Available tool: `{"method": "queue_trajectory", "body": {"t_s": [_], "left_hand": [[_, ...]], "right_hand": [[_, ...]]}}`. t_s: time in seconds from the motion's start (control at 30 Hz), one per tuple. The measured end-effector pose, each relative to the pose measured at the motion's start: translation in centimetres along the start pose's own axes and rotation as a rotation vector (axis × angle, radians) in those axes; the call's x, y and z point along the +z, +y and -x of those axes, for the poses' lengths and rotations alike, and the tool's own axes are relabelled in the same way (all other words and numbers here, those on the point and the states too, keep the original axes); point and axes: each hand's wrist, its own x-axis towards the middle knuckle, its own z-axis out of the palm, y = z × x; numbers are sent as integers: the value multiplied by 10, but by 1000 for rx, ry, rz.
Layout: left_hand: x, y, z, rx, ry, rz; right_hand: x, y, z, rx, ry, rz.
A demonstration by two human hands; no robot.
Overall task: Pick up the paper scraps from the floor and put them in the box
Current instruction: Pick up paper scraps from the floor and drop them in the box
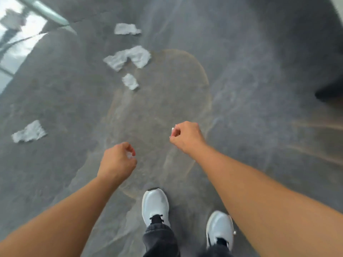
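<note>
I stand on a grey mottled floor (250, 75) with a tan, ring-edged stain (167, 101) spreading across the middle of the frame. My two white shoes show at the bottom: the left shoe (155, 204) near centre, the right shoe (220, 229) lower right. A pale metal bar (50, 13) crosses the upper left corner, and a dark blurred shape (328, 91) sits at the right edge.

My left hand (117, 162) is curled closed in the lower middle, and a bit of white paper (129, 155) peeks between its fingers. My right hand (186, 137) is likewise clenched just right of centre, with small white bits (173, 129) at its fingertips.

Four loose scraps lie well apart from both hands. The top scrap (127, 29) lies with its long axis across the frame. Below it the large bent scrap (128, 57) makes an arch shape, running from lower left to upper right. Just beneath, the small scrap (130, 81) tilts down to the right. At the left edge the side scrap (29, 132) slants up to the right. Nothing lies between my hands and them.
</note>
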Motion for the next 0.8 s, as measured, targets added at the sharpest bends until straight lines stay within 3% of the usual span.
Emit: {"method": "queue_trajectory", "body": {"t_s": [0.23, 0.47, 0.8], "left_hand": [[124, 120, 58, 226, -195, -188], [291, 211, 204, 348, -444, -328], [471, 283, 416, 571, -693, -522]], "right_hand": [[-35, 228, 108, 322, 176, -133], [-10, 413, 291, 657, 263, -398], [78, 548, 522, 1081, 413, -711]]}}
